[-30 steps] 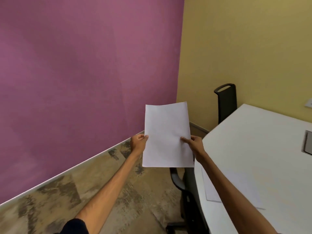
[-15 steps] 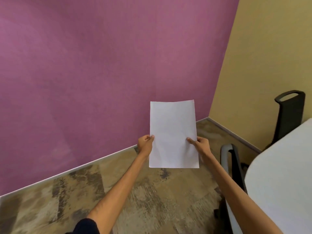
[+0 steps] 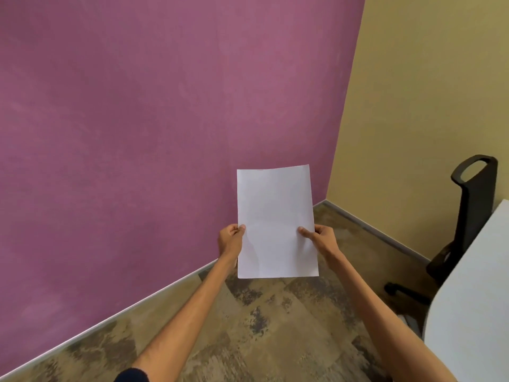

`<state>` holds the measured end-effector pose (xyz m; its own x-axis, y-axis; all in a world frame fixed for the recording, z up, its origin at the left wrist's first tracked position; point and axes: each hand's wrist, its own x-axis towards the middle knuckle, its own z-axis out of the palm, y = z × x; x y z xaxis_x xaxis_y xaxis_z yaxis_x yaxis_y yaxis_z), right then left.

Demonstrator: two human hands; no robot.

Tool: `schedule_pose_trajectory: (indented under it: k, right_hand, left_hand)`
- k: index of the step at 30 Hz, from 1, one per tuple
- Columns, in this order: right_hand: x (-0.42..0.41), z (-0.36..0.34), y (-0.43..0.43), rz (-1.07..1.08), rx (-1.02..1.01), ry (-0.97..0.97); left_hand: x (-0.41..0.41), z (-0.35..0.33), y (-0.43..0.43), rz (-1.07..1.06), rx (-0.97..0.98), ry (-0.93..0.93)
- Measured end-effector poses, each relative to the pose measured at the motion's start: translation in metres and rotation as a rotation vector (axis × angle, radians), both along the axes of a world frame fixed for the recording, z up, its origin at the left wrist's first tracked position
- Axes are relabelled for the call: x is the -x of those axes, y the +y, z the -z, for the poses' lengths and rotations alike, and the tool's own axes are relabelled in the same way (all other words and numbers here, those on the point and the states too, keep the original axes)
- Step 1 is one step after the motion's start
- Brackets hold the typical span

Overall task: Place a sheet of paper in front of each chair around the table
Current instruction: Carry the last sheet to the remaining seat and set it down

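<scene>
I hold a blank white sheet of paper [image 3: 275, 221] upright in front of me, above the floor. My left hand [image 3: 231, 239] pinches its left edge and my right hand [image 3: 321, 238] pinches its right edge, thumbs on the front. The white table [image 3: 473, 304] shows only as a rounded corner at the right edge, apart from the sheet. A black chair [image 3: 473, 213] stands at the table's far end near the yellow wall.
A purple wall [image 3: 165, 133] fills the left and centre, meeting a yellow wall [image 3: 427, 92] in the corner ahead. Mottled brown carpet [image 3: 275, 326] covers the floor between me and the walls.
The view has swung left, away from the table. The sheet lying on the table and the near chair have left the frame. Both hands keep the same hold on the paper.
</scene>
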<state>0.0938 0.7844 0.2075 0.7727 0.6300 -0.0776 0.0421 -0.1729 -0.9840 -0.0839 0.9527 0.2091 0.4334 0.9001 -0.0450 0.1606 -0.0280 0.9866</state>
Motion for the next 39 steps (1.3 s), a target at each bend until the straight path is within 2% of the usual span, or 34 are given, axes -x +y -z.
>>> schedule_pose_trajectory:
  k: [9, 21, 31, 39]
  right_hand:
    - [-0.151, 0.014, 0.043, 0.098, 0.011, 0.008]
    - [-0.390, -0.005, 0.102, 0.325, 0.021, -0.020]
    - [-0.554, -0.005, 0.085, 0.510, -0.012, 0.025]
    - [-0.711, -0.006, 0.030, 0.663, -0.018, 0.057]
  left_hand:
    - [-0.176, 0.011, 0.064, 0.094, 0.028, -0.001]
    - [-0.471, 0.001, 0.162, 0.343, -0.030, 0.010]
    - [-0.679, 0.000, 0.156, 0.497, -0.029, -0.008]
    - [-0.865, -0.001, 0.103, 0.610, -0.021, 0.001]
